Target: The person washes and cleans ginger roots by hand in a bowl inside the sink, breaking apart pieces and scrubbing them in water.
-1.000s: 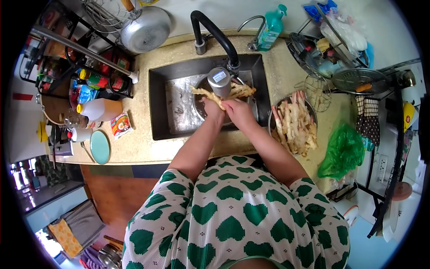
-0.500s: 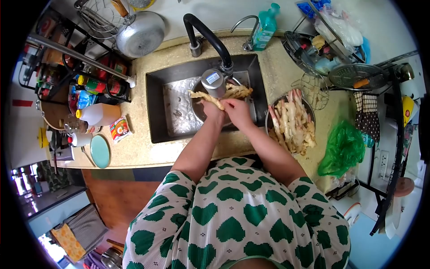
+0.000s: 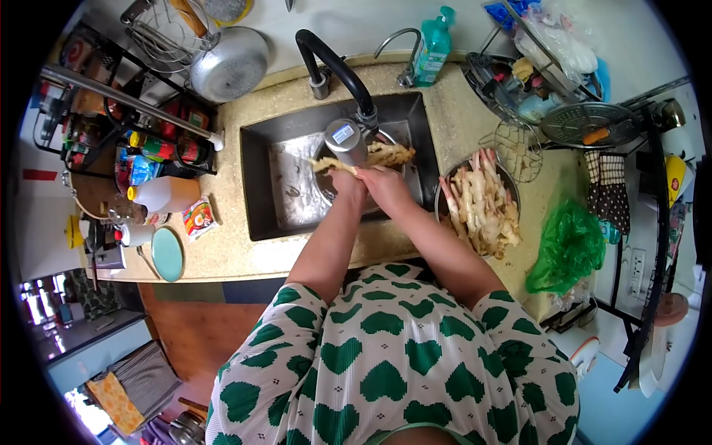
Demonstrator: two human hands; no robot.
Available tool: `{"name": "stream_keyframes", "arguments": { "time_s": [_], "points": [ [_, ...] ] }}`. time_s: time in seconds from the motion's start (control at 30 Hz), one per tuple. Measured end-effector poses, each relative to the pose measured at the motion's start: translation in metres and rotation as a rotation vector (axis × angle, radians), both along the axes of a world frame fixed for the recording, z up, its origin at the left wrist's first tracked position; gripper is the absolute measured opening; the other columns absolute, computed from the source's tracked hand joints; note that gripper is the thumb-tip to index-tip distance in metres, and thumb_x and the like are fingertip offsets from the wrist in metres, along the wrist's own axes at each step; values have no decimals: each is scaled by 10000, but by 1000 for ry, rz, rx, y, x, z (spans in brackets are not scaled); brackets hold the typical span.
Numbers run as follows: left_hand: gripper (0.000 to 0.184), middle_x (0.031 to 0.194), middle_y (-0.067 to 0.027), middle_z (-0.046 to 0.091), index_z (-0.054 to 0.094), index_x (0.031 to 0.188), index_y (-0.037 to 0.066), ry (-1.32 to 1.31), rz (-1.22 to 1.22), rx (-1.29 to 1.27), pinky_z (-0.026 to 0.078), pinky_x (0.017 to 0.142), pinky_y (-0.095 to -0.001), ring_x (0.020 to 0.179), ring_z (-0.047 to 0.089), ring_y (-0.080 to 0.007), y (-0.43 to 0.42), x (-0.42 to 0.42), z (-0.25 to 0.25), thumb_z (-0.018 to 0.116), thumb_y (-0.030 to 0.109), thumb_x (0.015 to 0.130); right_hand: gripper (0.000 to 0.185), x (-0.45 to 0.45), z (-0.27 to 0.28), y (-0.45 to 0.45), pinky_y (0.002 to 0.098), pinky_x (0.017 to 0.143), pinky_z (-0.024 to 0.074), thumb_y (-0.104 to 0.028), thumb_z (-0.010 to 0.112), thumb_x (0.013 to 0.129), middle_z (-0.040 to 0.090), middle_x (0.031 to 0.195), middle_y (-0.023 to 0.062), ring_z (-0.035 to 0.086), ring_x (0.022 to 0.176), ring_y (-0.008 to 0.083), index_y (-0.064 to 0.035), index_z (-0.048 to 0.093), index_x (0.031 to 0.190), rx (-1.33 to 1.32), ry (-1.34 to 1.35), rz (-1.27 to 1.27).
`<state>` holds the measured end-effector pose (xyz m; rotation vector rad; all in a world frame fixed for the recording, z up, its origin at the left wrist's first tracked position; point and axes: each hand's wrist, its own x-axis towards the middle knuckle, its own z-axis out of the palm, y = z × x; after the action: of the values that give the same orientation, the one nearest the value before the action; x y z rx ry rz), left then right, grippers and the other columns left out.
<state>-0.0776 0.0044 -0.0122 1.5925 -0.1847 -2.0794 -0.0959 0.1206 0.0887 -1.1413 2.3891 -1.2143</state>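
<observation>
Under the black faucet (image 3: pixel 337 63) with its grey filter head (image 3: pixel 344 141), both hands are close together over the sink (image 3: pixel 256 178). My left hand (image 3: pixel 347 185) is closed around a pale yellow chicken foot (image 3: pixel 325 165), whose toes stick out to the left. Pressed against it, my right hand (image 3: pixel 384 187) pinches the other end of the same foot; its fingertips are partly hidden. Behind the hands, more chicken feet (image 3: pixel 391 154) lie in a metal bowl (image 3: pixel 323 188) in the sink. A second bowl (image 3: pixel 517 194) on the counter at right is heaped with chicken feet (image 3: pixel 480 199).
Right of the heaped bowl lie a green plastic bag (image 3: pixel 567 248) and a wire rack (image 3: pixel 523 152). A soap bottle (image 3: pixel 432 48) stands behind the sink. To the left are a jug (image 3: pixel 167 194), a snack packet (image 3: pixel 199 217) and a teal plate (image 3: pixel 167 254).
My hands have drawn slightly closer together on the chicken foot, and the right fingers have shifted left along it. The whole view has shifted a little.
</observation>
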Motion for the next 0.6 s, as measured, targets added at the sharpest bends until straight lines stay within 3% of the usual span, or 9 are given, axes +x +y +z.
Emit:
{"name": "stream_keyframes", "arguments": {
  "time_s": [0.17,0.23,0.3,0.33,0.43,0.47,0.5,0.57,0.6],
  "points": [
    [519,1203,-147,562,502,1222,12,128,72,60,511,865,-452,1041,586,-311,9,-4,22,304,452,1033,202,-2,-35,-2,384,729,523,-138,606,900,679,933,163,672,847,318,-79,687,1075,-213,-191,-157],
    [550,1264,-158,539,477,1272,-1,-83,-52,-69,507,872,-439,1087,573,-315,8,-6,52,312,464,1027,198,9,-8,-1,382,724,525,-138,608,899,681,937,160,673,838,321,-68,688,1066,-276,-56,-120],
    [606,1346,-183,502,431,1343,-32,-296,-254,-209,497,900,-434,1137,558,-333,3,-5,56,268,463,1033,165,8,0,-1,340,738,530,-110,610,902,694,978,161,682,837,300,-39,701,1020,-113,5,-73],
    [587,1309,-176,522,459,1317,-19,-342,-180,-185,494,907,-410,1120,568,-310,-1,-10,36,281,461,1031,165,2,-3,-2,339,728,531,-114,610,902,695,977,160,685,826,295,-37,700,1018,-87,10,-52],
    [565,1256,-167,540,505,1263,-1,93,8,-56,506,887,-416,1087,582,-295,2,-9,-3,301,470,1026,181,-12,-41,-3,339,679,530,-133,607,910,700,918,145,689,768,268,-26,690,1029,-67,-98,-135],
    [353,943,-101,587,563,986,64,220,19,-63,540,710,-407,849,606,-251,6,-8,-9,417,386,1007,190,-18,-64,-4,339,659,530,-141,606,914,703,890,137,689,744,257,-21,685,1036,-72,-152,-182],
    [340,904,-88,582,560,965,71,272,-127,-53,539,687,-391,820,604,-239,5,-4,-14,421,379,1008,206,-24,-64,-5,300,558,500,-169,609,925,696,783,70,641,622,164,-26,692,1049,-59,-351,-221],
    [320,827,-61,572,554,922,85,371,-420,-29,536,641,-360,764,601,-215,1,2,-23,428,365,1011,187,-31,-62,7,241,492,447,-194,618,931,673,745,14,560,565,78,-56,716,1010,-53,-773,-306],
    [231,824,-43,600,566,983,79,432,-563,-13,534,676,-331,768,615,-184,-10,9,-42,494,298,998,171,-30,-45,10,203,488,423,-207,630,926,660,751,-12,516,548,50,-73,716,989,-66,-716,-321]
  ]
}}
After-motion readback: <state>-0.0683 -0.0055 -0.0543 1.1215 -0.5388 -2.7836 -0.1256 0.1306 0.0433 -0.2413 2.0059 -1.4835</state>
